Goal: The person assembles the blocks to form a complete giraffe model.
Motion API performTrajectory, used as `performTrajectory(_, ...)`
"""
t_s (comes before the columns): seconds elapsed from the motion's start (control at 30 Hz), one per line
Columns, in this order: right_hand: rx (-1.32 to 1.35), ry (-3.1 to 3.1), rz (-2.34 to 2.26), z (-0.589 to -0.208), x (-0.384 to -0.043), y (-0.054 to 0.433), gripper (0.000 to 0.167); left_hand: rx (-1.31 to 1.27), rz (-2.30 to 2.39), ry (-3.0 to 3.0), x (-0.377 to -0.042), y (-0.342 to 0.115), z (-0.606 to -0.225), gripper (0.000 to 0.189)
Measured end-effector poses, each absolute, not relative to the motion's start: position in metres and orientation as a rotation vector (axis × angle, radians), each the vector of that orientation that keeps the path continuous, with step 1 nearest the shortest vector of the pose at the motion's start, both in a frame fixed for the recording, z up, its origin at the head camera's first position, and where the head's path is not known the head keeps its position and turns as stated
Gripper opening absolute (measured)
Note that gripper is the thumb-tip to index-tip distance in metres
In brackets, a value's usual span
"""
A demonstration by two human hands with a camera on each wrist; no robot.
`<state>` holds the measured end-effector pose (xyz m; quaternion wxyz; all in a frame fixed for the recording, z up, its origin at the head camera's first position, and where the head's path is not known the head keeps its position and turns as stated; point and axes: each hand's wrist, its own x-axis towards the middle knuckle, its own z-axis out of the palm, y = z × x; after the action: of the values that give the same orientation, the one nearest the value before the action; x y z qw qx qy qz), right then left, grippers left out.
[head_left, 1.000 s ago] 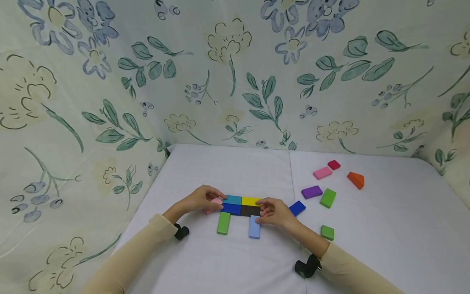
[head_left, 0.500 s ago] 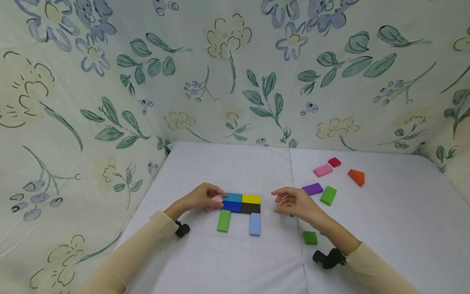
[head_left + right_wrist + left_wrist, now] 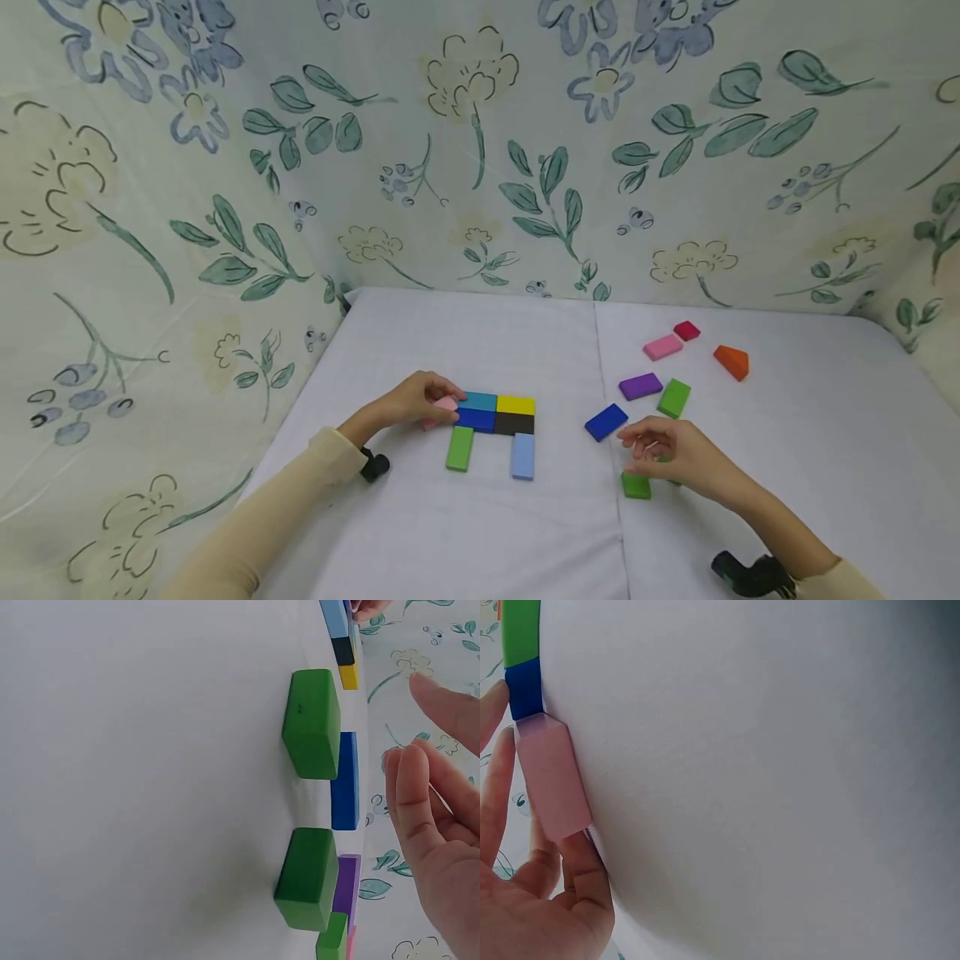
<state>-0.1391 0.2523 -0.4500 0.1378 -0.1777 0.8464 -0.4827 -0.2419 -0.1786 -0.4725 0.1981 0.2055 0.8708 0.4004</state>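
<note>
My left hand point(image 3: 405, 402) is curled around a pink block point(image 3: 446, 404), its thumb and index fingertips at the left ends of a teal block point(image 3: 480, 402) and a blue block point(image 3: 477, 419). A yellow block point(image 3: 516, 405) and a black block point(image 3: 514, 423) continue these two rows to the right. Below them a green block point(image 3: 460, 450) and a light blue block point(image 3: 523, 457) extend toward me like legs. In the head view my right hand point(image 3: 686, 457) hovers, fingers loosely bent and holding nothing, over a short green block point(image 3: 636, 486); another green block point(image 3: 307, 881) is mostly covered by it.
Loose pieces lie on the right of the white cloth: a blue block point(image 3: 606, 422), a purple block point(image 3: 641, 386), a green block point(image 3: 674, 398), a pink block point(image 3: 663, 347), a red block point(image 3: 686, 331) and an orange wedge-like block point(image 3: 732, 362). A floral curtain point(image 3: 480, 167) hangs behind.
My right hand has left the right end of the joined blocks and moved right, above the green blocks. One short green block now lies further left. My left hand has stayed put.
</note>
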Motion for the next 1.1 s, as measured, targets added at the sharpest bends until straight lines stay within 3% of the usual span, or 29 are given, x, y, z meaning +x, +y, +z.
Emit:
performTrajectory(0.4, -0.586, 2.596, -1.357, -0.467, -0.114, 0.259, 0.045, 0.537, 1.127, 2.43, -0.241, -0.177, -0.473, 0.029)
performTrajectory(1.1, -0.468, 2.647, -1.171, -0.472, -0.111, 0.254, 0.036, 0.591, 1.139, 2.422, -0.242, -0.178, -0.476, 0.031)
